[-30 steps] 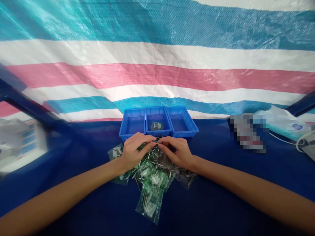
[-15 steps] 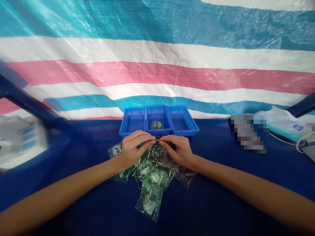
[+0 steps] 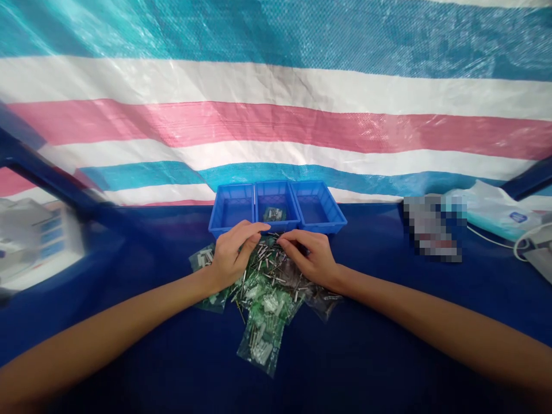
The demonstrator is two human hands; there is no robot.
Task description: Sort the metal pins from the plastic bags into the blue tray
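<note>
Metal pins (image 3: 264, 260) at four o'clock from left hand (image 3: 233, 253), eight from right hand (image 3: 314, 253). Left fingertips slightly parted, apparently empty; right near-pinched, hold unclear.

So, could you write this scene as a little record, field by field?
Left: bare left hand, above thin silvery metal pieces; grip unclear
Right: bare right hand, fingertips near those pieces; grip unclear
Nearby: clear plastic packets of small parts, on a dark blue tabletop
Farther back: three open blue rectangular plastic bins in a row; middle one holds a small clear packet
Backdrop: striped plastic sheet in blue, white and pink
</note>
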